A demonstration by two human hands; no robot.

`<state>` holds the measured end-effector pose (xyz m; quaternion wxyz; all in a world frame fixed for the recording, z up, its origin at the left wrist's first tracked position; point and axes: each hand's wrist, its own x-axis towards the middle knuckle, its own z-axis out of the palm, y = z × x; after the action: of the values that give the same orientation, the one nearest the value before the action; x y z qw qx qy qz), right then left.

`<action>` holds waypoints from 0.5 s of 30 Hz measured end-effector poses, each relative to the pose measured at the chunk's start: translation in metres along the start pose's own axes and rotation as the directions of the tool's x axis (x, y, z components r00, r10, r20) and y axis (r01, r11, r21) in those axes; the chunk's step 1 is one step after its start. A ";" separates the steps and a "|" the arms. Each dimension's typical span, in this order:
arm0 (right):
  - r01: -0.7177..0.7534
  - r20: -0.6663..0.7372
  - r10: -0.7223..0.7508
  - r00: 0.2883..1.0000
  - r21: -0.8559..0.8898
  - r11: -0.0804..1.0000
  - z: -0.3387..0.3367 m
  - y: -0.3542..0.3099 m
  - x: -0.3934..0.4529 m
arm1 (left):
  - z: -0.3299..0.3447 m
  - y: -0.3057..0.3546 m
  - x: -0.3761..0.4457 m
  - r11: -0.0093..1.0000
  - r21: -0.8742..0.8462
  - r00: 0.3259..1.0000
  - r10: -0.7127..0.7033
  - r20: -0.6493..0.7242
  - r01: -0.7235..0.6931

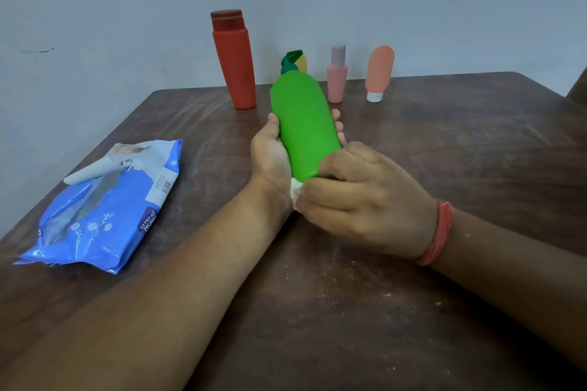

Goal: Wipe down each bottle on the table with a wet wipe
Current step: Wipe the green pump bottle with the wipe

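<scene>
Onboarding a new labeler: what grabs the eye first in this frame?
The bright green bottle at centre, tilted off the table, gripped by the left hand while the right hand presses a white wet wipe to its base. Next, the tall red bottle standing behind it by the wall, and the blue wipes pack lying at left.

bottles [234, 63] line far edge, wipes pack [104, 203] left

left hand [270, 149]: grip curled | right hand [362, 200]: grip pinching
</scene>
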<state>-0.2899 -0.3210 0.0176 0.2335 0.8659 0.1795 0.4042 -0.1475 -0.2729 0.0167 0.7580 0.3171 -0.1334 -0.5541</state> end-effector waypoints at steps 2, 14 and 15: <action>0.001 -0.016 -0.002 1.000 -0.045 0.999 0.000 -0.004 0.002 | 0.001 -0.002 -0.001 1.000 0.023 1.000 -0.021 0.004 0.021; -0.024 -0.016 0.023 1.000 -0.090 0.996 -0.006 0.000 -0.003 | 0.003 0.001 -0.003 0.999 0.000 0.997 -0.045 -0.061 0.046; -0.019 -0.033 0.016 0.999 -0.094 0.995 -0.004 -0.003 0.002 | 0.004 0.000 -0.005 0.998 0.028 0.996 -0.062 -0.060 0.064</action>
<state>-0.2921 -0.3165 0.0194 0.2679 0.8488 0.1565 0.4282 -0.1513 -0.2697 0.0204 0.7389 0.3489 -0.1092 -0.5660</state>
